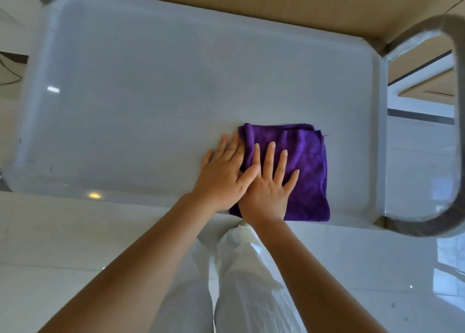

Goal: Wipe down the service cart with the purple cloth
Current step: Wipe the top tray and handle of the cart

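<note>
both hands press flat with straight, spread fingers, left hand overlapping right hand, on the folded purple cloth lying on the service cart tray, right of centre in the frame.

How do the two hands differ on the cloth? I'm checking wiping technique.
The right hand lies wholly on the purple cloth; the left hand overlaps only its left edge, fingertips on the cart tray. The left thumb crosses over the right hand. Both are flat, fingers straight.
</note>
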